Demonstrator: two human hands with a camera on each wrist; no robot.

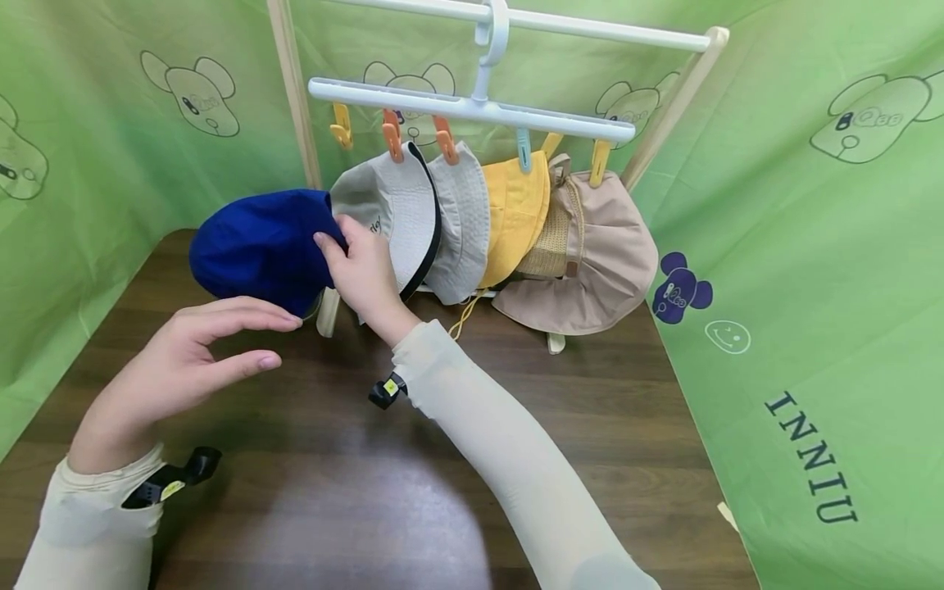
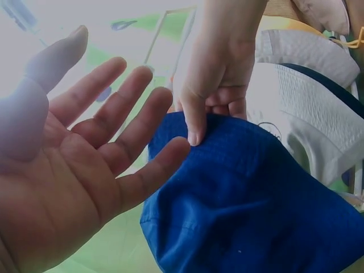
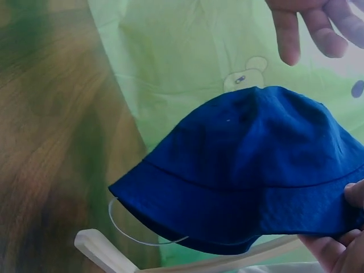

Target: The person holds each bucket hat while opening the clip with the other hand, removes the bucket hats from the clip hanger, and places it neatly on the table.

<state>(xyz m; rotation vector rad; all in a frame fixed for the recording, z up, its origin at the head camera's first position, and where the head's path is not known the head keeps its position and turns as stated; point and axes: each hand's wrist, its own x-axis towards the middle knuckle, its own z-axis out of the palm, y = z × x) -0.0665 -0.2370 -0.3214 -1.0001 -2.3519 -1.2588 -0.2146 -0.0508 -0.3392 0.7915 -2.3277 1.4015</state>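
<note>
Pale sleeves (image 1: pixel 516 451) come in from the near edge over the brown table (image 1: pixel 605 426). On the left, the left hand (image 1: pixel 188 352) is spread, thumb well apart from the fingers, with nothing in it; it waits just near of the blue hat (image 1: pixel 258 246). Farther in, the right hand (image 1: pixel 365 266) pinches that hat's brim at its right side, thumb on the outer face and fingers bent beneath. The hat is at the far left, beside the light grey hat (image 1: pixel 401 213) at the left end of the row under the pale blue hanger (image 1: pixel 413 99). Its cloth looks light, soft and matt, so it should grip easily and hardly slip or break, but the crown, already creased, would likely sag or fold if squeezed. The stitched brim seems the firmer part and the better hold, ideally pinched at two opposite points to keep its shape. A thin white cord (image 3: pixel 136 238) loops below the brim and could snag, so fingers are best kept clear of it.
</note>
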